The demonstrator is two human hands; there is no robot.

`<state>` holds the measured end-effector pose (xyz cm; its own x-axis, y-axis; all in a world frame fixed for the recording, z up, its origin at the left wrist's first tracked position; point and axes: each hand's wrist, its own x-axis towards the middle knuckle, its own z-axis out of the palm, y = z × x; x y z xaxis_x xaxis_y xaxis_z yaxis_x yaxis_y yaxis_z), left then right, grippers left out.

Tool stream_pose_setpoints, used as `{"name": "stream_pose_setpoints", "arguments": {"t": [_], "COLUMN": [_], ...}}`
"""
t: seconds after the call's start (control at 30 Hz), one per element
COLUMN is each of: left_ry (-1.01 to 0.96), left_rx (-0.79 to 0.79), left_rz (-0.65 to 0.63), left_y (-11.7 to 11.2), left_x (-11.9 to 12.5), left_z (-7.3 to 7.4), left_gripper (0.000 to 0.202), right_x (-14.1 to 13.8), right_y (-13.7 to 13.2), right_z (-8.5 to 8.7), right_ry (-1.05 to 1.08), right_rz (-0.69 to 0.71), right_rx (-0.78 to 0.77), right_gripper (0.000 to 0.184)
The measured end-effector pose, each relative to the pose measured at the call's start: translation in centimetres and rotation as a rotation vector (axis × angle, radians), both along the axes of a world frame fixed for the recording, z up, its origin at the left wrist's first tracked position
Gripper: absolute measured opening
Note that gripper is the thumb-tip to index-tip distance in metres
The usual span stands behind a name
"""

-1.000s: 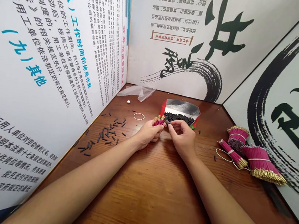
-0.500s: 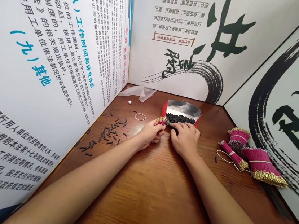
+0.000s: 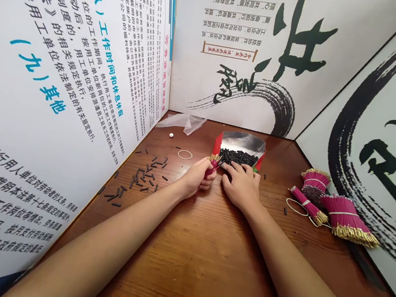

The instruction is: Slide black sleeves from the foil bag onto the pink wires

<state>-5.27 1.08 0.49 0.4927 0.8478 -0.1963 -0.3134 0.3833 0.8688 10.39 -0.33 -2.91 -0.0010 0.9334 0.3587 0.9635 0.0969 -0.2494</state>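
My left hand (image 3: 199, 177) is closed around a bundle of thin magenta wires (image 3: 210, 170) with gold metal terminals at their upper ends. One wire end hangs below the fist. To its right, my right hand (image 3: 242, 185) lies palm down at the front edge of a red pouch (image 3: 217, 143) with a silver inside. Its fingers are stretched out and spread, with the fingertips against the pouch's front. Inside the pouch is a pile of small black sleeves (image 3: 238, 157). A dark sleeve-like piece (image 3: 220, 163) shows between the wire terminals and my right index finger.
Loose black sleeves (image 3: 146, 176) lie scattered at the left. Near them are a white band (image 3: 184, 154), a small white ball (image 3: 171, 135) and a clear plastic bag (image 3: 190, 124). Tied magenta wire bundles (image 3: 350, 218) lie at the right. Printed panels (image 3: 232, 104) enclose the table (image 3: 184, 262).
My right hand has shifted slightly left and its fingers have spread a little near the pouch edge. My left hand still holds the wires in nearly the same place.
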Motion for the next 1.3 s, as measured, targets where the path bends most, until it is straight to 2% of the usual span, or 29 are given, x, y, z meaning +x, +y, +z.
{"name": "stream_pose_setpoints", "arguments": {"t": [0.23,0.4,0.57,0.93,1.3], "left_ry": [0.013,-0.002,-0.04,-0.036,-0.043], "left_rx": [0.009,0.028,0.05,0.06,0.098], "left_rz": [0.0,0.039,0.034,0.038,0.033], "left_y": [0.1,0.2,0.2,0.2,0.0], "left_x": [0.1,0.2,0.0,0.1,0.0], "left_z": [-0.2,-0.5,-0.7,-0.8,-0.6], "left_gripper": [0.022,0.014,0.01,0.015,0.015], "right_x": [-0.1,-0.2,-0.2,-0.4,-0.3], "right_y": [-0.1,-0.4,-0.2,-0.4,-0.2], "right_z": [0.4,1.1,1.1,1.1,1.0], "right_ry": [0.004,-0.008,-0.011,-0.089,-0.064], "right_rz": [-0.001,-0.026,-0.036,-0.066,-0.071], "right_rx": [-0.024,-0.098,-0.107,-0.146,-0.159], "right_gripper": [0.038,0.039,0.038,0.042,0.044]}}
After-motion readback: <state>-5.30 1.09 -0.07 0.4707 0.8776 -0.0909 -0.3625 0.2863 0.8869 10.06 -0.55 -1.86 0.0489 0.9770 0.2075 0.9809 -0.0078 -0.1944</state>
